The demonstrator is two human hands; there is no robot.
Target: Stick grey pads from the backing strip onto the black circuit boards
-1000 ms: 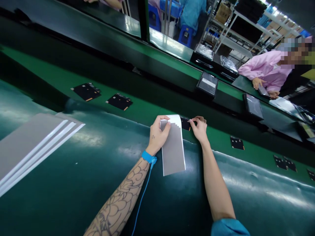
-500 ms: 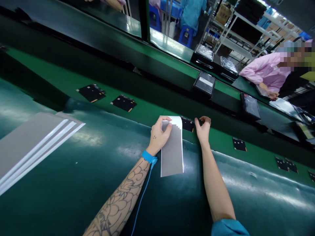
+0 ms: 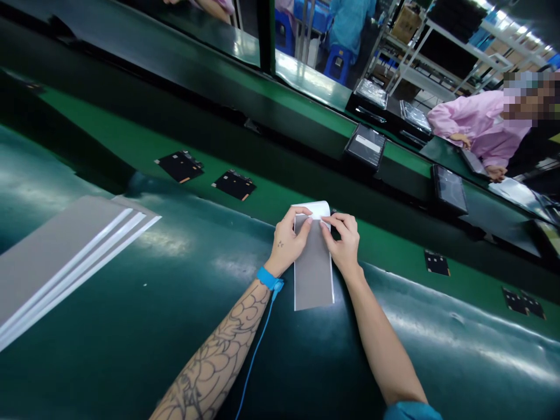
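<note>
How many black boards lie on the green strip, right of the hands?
3: nearest board, then middle board and outermost board close together. Another may hide behind the right hand.

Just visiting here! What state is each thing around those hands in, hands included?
Held sheet: curled at the top, white showing there.
Left hand: pinching the sheet's top.
Right hand: pinching near its upper right.
Sheet pile: staggered.
Blue wrist strap: fastened.
Dark boards: lying flat.

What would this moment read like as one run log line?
left hand: holding gray sheet near curled top | right hand: at sheet's upper right | stacked sheets: bench, left side | black boards: on green strip
</note>
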